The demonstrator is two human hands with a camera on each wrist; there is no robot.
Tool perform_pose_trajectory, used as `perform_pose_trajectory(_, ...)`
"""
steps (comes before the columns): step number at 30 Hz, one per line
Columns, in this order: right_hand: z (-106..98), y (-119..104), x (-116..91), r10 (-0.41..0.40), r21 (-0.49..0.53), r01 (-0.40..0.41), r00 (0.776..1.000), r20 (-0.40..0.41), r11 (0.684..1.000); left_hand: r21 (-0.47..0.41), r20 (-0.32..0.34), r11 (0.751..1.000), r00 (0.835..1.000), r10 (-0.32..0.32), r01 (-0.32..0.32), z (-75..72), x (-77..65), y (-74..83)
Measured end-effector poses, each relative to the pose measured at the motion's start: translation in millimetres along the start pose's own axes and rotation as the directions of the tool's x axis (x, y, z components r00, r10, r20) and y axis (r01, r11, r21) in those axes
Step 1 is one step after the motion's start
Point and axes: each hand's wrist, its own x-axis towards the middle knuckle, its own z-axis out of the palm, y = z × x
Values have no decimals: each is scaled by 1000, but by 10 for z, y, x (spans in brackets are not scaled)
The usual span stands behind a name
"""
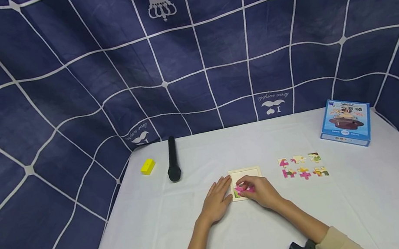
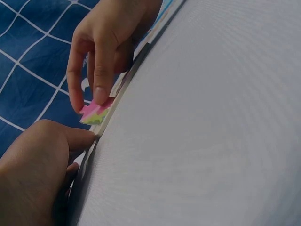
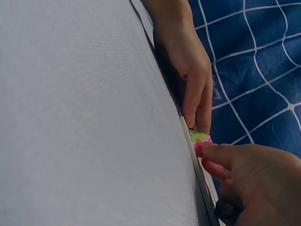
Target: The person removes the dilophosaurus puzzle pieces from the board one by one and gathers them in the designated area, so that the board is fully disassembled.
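Note:
A small cream puzzle frame (image 1: 244, 170) lies on the white table in the head view. My left hand (image 1: 215, 202) rests flat at its left side, fingers straight and the thumb near the lower left edge. Over the frame's lower part, my right hand (image 1: 261, 192) pinches a pink and green puzzle piece (image 2: 96, 112) between thumb and fingers. In the left wrist view this piece is tilted up at the frame's rim. The right wrist view shows the same piece (image 3: 201, 138) close to the left fingertips. More pink shows under the right hand, partly hidden by it.
Several loose puzzle pieces (image 1: 304, 173) lie in two rows right of the frame. A blue picture box (image 1: 346, 122) stands at the back right. Back left are a black microphone (image 1: 173, 159) and a yellow block (image 1: 147, 166). A dark blue curtain (image 1: 180, 57) hangs behind the table.

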Motion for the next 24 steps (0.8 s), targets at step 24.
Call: perform_pose_trajectory(24, -887, 160, -449, 195, 50, -193, 980, -32, 980, -7, -14, 1000, 1000, -22, 22, 44, 21, -24)
